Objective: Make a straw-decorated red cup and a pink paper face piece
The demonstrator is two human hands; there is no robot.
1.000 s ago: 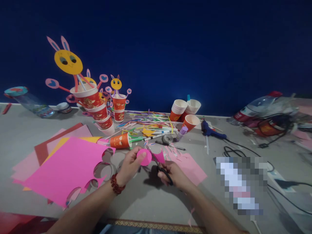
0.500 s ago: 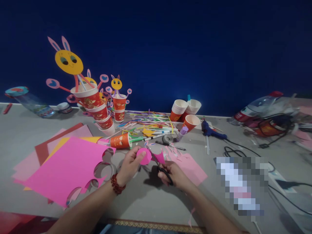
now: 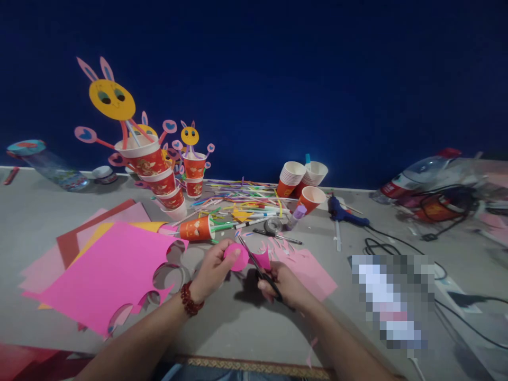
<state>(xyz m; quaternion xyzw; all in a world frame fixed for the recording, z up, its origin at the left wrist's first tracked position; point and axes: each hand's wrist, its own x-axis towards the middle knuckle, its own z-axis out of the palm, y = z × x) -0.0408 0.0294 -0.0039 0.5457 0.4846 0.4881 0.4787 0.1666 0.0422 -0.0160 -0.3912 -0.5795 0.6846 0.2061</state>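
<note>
Near the table's front edge [image 3: 254,365], fingers [image 3: 231,247] pinch pink disc [image 3: 237,258].

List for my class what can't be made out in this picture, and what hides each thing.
All in the head view:
- Far fingers of the left hand: hidden behind the pink circle.
- Object at right: covered by pixelation.
- Rear yellow face: lower part hidden by the tall cup stack.
- Red thing, lower left: cut off by the picture's edge.
- Small lettering on the red-capped bottle: blurred.
</note>
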